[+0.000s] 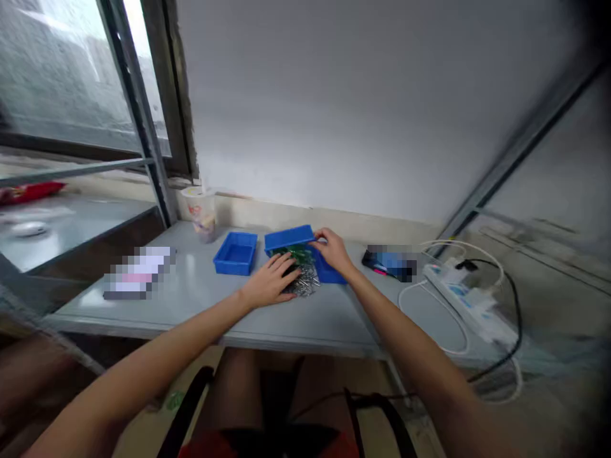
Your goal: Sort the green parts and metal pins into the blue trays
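Cup [201, 215] stands nr window [62, 76], pwr strip [462, 305] w/ cables [518, 313].

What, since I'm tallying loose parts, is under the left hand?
Silver metal pieces and green pieces show just beside the left hand, near the tilted blue box that the right hand holds. What lies directly beneath the left hand is covered.

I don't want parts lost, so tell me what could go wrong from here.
The tilted blue bin, held at one end by the right hand, might slip onto the left hand. Silver pieces lie loose on the table and could scatter. Green pieces lie close by and might mix in.
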A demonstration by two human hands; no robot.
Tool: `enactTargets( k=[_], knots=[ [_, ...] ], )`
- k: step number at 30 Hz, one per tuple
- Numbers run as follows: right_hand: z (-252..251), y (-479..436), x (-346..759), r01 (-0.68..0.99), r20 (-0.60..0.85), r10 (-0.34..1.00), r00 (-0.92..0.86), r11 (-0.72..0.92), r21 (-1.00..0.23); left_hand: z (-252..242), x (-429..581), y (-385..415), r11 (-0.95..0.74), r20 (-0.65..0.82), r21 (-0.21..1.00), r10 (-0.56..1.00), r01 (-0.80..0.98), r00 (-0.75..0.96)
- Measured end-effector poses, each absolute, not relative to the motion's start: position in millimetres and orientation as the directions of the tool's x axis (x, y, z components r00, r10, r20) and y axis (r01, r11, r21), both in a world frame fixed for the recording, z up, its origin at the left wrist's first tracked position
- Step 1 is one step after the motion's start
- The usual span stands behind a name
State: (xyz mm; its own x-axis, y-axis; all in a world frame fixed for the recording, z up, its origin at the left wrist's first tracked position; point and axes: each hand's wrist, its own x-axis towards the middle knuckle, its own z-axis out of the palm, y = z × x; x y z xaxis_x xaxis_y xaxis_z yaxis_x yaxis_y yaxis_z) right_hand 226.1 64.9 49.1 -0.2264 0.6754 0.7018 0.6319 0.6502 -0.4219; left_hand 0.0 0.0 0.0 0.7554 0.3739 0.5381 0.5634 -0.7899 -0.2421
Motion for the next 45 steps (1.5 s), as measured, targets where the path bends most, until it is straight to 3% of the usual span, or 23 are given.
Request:
enactTargets(
  k=[10, 15, 19, 24, 28, 36, 39, 42, 45],
  knots=[
    [48.8, 49.3, 219.5, 0.729, 0.788, 0.576, -0.217, 0.632, -0.261, 2.7, -0.6, -4.3, -0.786, 0.577, -0.178, 0.404, 0.592, 0.710],
    [49.6, 46.2, 223.0, 0.713, 0.797, 0.552, -0.247, 0.661, -0.236, 7.9, 0.8, -6.5, -0.780, 0.618, -0.178, 0.386, 0.600, 0.685],
    [49.9, 44.3, 227.6, 0.705, 0.812, 0.538, -0.226, 0.666, -0.244, 9.1, 1.4, -6.5, -0.788, 0.635, -0.159, 0.380, 0.595, 0.672],
    [56.4, 52.0, 228.1, 0.699, 0.842, 0.534, -0.079, 0.632, -0.335, 7.9, 1.1, -4.1, -0.781, 0.650, -0.110, 0.412, 0.615, 0.639],
    [58.9, 60.6, 226.6, 0.677, 0.827, 0.557, -0.083, 0.640, -0.363, 7.1, 1.6, -1.3, -0.762, 0.662, -0.066, 0.450, 0.644, 0.600],
    [67.3, 94.9, 229.2, 0.679, 0.835, 0.549, 0.036, 0.600, -0.423, 2.9, 4.0, 5.3, -0.697, 0.558, 0.072, 0.621, 0.714, 0.550],
    [74.7, 118.7, 223.0, 0.689, 0.768, 0.633, 0.095, 0.515, -0.510, 4.3, 4.1, 5.9, -0.694, 0.543, 0.125, 0.646, 0.709, 0.536],
    [78.6, 142.9, 212.4, 0.723, 0.584, 0.794, 0.169, 0.303, -0.620, 6.0, 3.3, 6.4, -0.698, 0.531, 0.183, 0.663, 0.693, 0.528],
    [74.8, 162.0, 201.8, 0.826, 0.367, 0.920, 0.136, 0.099, -0.554, 5.6, 1.9, 7.7, -0.695, 0.519, 0.218, 0.677, 0.685, 0.522]
  ],
)
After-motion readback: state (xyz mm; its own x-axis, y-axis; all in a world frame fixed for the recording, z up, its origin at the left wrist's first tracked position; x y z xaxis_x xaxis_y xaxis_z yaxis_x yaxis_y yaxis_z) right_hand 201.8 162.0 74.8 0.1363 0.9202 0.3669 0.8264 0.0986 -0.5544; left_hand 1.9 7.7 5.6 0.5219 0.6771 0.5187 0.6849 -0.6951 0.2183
